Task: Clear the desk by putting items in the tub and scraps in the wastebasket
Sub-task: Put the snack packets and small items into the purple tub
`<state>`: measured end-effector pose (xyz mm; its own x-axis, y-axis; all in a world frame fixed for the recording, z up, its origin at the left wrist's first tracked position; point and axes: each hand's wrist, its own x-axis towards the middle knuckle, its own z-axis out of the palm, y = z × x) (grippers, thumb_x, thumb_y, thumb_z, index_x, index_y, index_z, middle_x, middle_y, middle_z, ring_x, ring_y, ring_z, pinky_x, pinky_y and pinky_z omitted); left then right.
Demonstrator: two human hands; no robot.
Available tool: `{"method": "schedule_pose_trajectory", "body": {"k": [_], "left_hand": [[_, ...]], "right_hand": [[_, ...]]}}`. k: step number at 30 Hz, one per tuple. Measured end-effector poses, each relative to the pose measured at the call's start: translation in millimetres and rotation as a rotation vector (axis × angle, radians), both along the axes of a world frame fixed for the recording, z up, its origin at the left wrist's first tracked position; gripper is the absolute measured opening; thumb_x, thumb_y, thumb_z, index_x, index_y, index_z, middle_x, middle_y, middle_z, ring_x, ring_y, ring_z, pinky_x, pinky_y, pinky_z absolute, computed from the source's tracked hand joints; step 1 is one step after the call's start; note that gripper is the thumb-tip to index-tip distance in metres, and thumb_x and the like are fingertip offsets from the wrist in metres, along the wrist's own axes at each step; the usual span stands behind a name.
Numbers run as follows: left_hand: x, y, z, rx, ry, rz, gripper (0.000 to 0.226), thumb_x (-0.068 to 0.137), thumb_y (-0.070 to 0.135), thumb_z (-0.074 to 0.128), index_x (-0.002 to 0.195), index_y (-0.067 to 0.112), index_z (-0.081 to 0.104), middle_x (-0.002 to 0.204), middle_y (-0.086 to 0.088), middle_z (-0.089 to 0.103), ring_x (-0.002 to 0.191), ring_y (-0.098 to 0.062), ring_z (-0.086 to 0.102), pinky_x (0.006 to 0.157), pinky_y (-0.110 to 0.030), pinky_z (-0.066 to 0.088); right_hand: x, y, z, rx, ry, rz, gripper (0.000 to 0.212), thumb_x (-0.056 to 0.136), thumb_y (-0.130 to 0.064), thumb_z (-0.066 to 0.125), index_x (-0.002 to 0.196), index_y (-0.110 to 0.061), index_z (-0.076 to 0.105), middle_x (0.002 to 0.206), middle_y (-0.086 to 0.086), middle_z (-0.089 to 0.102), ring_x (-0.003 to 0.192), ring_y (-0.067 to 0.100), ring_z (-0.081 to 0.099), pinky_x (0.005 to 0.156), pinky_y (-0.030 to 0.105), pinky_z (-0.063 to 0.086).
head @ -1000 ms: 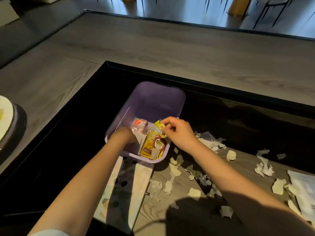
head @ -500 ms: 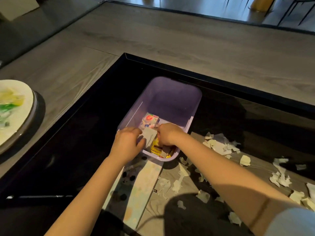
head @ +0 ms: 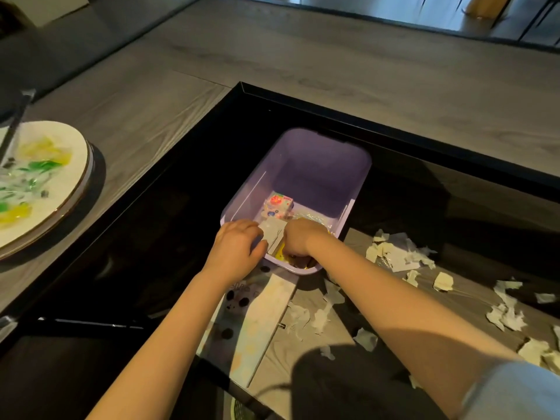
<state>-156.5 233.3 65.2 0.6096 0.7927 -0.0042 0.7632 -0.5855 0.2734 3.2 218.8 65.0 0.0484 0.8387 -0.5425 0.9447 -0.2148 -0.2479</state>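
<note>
Now over one lilac plastic tub [head: 318,165]: left hand [head: 239,250] pinching one white paper slip [head: 274,234]; right hand [head: 300,241] curled, hold unclear.

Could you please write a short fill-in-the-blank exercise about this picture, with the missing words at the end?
The left hand and the right hand are at the near rim of the purple ___.
Torn paper scraps lie to the ___ of the tub.
The plate stands far to the tub's ___.
Missing words: tub; right; left.

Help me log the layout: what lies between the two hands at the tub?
In the head view, a pale paper piece lies between the left hand and right hand, inside the tub.
</note>
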Motion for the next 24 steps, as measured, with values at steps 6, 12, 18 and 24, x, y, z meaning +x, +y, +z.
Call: {"method": "schedule_pose_trajectory", "body": {"k": [6,12,18,24], "left_hand": [[5.2,-3.6,9.9,-0.031,0.032,0.027,0.031,0.092,0.031,0.051,0.114,0.012,0.062,0.119,-0.003,0.062,0.113,-0.023,0.055,0.099,-0.035,0.037],[38.0,-16.6,29.4,-0.001,0.031,0.019,0.038,0.091,0.033,0.051,0.124,0.014,0.055,0.134,-0.005,0.053,0.126,-0.024,0.045,0.106,-0.040,0.034],[92.4,-49.0,41.0,0.024,-0.045,-0.151,0.036,0.090,0.029,0.054,0.120,0.011,0.058,0.134,-0.008,0.053,0.126,-0.026,0.045,0.105,-0.041,0.034],[137.3,-104.9,39.6,0.004,-0.066,-0.261,0.041,0.091,0.032,0.050,0.128,0.015,0.053,0.141,-0.004,0.047,0.133,-0.020,0.039,0.110,-0.041,0.034]], "right_hand": [[21.7,-14.0,21.6,0.223,0.174,-0.083,0.028,0.089,-0.034,0.058,0.112,-0.018,0.062,0.115,0.005,0.062,0.100,0.023,0.058,0.083,0.037,0.052],[54.3,-77.2,46.4,0.559,0.406,-0.336,0.021,0.087,-0.024,0.064,0.108,-0.022,0.064,0.107,-0.007,0.061,0.090,0.009,0.057,0.078,0.027,0.050],[104.7,-151.9,36.5,0.607,0.362,-0.578,0.021,0.086,-0.022,0.065,0.107,-0.021,0.065,0.104,-0.006,0.060,0.094,0.012,0.058,0.084,0.029,0.049],[142.6,-223.3,16.9,0.559,0.268,-0.700,0.026,0.087,-0.020,0.065,0.113,-0.015,0.064,0.116,0.002,0.060,0.097,0.013,0.056,0.081,0.023,0.042]]}}
